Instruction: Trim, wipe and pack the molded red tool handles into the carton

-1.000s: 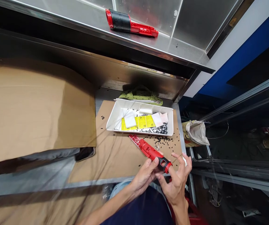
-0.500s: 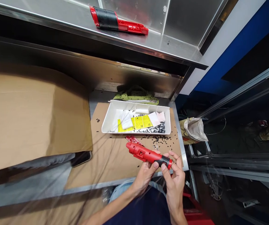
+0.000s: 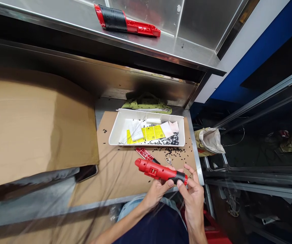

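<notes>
A red and black plastic tool housing (image 3: 158, 170) is held over the front of the cardboard-covered bench. My left hand (image 3: 158, 192) is closed round its underside, thumb on the black grip section. At the housing's right end my right hand (image 3: 193, 191) grips the black part and red rim with thumb and fingers, its upper fingers raised. Just behind lies another red and black housing piece (image 3: 146, 154) on the cardboard. Metal tweezer-like tips (image 3: 170, 160) show beside it, partly hidden.
A white bin (image 3: 114, 134) holds small black parts, yellow labels and white pads. Loose black pieces (image 3: 176, 151) lie before it. A larger red and black housing (image 3: 128, 23) rests on the metal shelf. A cardboard box (image 3: 39, 125) stands left, a paper bag (image 3: 210, 140) right.
The held housing has shifted slightly down relative to the piece behind it, which now shows more. My right hand has moved slightly right and keeps its grip.
</notes>
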`<act>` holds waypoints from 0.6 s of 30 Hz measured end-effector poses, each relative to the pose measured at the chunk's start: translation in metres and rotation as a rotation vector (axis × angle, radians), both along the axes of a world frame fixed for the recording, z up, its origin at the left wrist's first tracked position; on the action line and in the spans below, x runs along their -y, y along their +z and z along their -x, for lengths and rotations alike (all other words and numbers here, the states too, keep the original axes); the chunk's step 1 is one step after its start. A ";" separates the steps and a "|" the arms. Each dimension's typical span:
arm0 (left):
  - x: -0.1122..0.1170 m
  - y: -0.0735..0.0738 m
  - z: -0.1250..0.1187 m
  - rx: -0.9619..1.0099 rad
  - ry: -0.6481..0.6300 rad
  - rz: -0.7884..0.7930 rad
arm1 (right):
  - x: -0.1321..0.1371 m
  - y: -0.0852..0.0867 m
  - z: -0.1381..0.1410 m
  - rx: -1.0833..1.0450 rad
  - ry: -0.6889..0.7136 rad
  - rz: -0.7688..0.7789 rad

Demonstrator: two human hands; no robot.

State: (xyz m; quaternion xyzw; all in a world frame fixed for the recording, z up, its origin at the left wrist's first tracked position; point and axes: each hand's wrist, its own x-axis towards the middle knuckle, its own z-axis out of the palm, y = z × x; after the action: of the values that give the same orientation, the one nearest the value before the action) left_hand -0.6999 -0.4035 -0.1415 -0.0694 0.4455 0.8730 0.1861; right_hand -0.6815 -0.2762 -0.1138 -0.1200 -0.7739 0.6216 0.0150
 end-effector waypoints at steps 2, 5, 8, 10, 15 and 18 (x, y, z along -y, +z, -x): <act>0.000 -0.002 0.000 -0.011 -0.013 0.007 | -0.001 0.000 0.001 0.004 0.013 0.004; -0.001 -0.007 -0.002 -0.032 0.019 -0.009 | -0.001 -0.001 0.002 0.004 0.010 0.036; -0.001 -0.010 -0.005 -0.059 0.070 0.017 | 0.002 -0.004 0.005 -0.013 -0.001 0.067; 0.000 -0.007 -0.007 -0.092 0.087 0.066 | 0.005 -0.006 0.006 -0.034 -0.014 0.047; -0.003 0.001 -0.008 -0.097 0.146 0.057 | 0.012 0.001 0.004 -0.078 -0.073 -0.122; -0.007 0.001 -0.003 0.085 0.164 -0.082 | 0.007 0.012 -0.001 -0.081 0.006 -0.151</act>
State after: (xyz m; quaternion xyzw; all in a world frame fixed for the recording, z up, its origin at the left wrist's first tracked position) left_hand -0.6969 -0.3969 -0.1404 -0.1347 0.3941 0.8990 0.1355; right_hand -0.6805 -0.2833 -0.1019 -0.0911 -0.8177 0.5658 0.0534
